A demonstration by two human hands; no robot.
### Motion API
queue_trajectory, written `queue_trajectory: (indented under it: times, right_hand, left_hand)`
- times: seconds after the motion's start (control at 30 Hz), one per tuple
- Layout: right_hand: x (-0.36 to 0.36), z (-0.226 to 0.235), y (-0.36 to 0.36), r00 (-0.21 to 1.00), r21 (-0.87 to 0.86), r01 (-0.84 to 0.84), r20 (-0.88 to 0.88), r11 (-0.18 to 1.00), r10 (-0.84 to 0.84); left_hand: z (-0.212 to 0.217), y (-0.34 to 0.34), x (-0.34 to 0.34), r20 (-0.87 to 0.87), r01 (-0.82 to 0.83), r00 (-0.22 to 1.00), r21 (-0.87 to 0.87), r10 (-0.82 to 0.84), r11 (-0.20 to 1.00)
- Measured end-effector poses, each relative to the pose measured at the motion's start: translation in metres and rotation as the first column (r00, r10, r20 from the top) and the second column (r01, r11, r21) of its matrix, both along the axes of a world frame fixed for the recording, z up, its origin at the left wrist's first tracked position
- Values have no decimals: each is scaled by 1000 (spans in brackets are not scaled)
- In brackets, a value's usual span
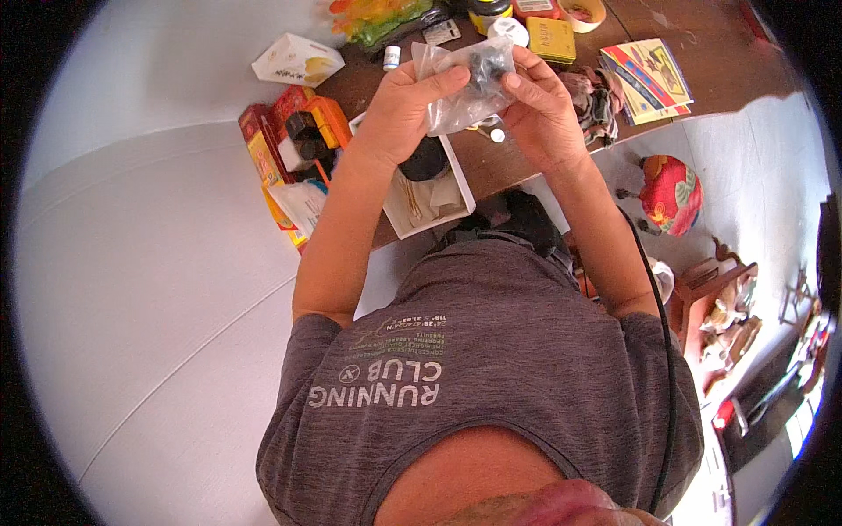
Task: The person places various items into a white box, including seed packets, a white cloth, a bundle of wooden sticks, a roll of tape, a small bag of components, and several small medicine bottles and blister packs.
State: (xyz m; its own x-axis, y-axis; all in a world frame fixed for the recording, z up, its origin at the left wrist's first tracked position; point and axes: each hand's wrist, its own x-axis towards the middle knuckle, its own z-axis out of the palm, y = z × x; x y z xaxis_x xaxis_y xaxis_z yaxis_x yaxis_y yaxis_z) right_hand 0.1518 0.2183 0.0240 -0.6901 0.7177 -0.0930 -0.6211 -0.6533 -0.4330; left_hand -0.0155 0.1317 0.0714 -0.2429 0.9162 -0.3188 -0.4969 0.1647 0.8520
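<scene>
- A clear plastic bag [445, 112] is held up by both hands over the table [715, 53], near its front edge; by this raised position its contents are probably brought into easier view.
- The bag's left part is gripped by the left hand [399, 110], with the thumb laid across the front; the fingers behind are mostly hidden.
- The bag's right part is pinched by the right hand [548, 114], its thumb pressed beside a dark object [485, 72] inside. The load seems to be steadied between both thumbs; what the object is cannot be told.
- An open white box [462, 182] is set below the hands at the table's edge, apparently for easy reach. A round black item [425, 163] and thin pale pieces [425, 203] are contained in it.
- Red and yellow boxes [263, 158] are crowded at the table's left end, perhaps so that the middle is left for handling.
- A yellow tin [551, 39] and a small white bottle [392, 58] are stood farther back.
- Flat booklets [647, 79] are stacked at the right, beside a crumpled cloth [598, 107], seemingly out of the hands' way.
</scene>
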Motion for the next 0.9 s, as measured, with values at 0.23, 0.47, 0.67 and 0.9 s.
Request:
queue_trajectory:
  times: [0.23,0.47,0.67,0.9]
  right_hand:
    - [28,8,11,998,148,53,-37,988,-48]
    - [46,21,15,992,132,106,-85,986,-96]
    - [56,25,14,988,152,152,-65,977,-144]
    - [53,25,12,983,140,179,-56,974,-173]
  left_hand:
    - [31,19,14,-28,42,999,88,-39,995]
    - [48,31,29,-130,96,988,116,-81,989]
    - [52,36,36,-145,150,982,216,-120,965]
    - [53,39,40,-135,145,984,237,-115,961]
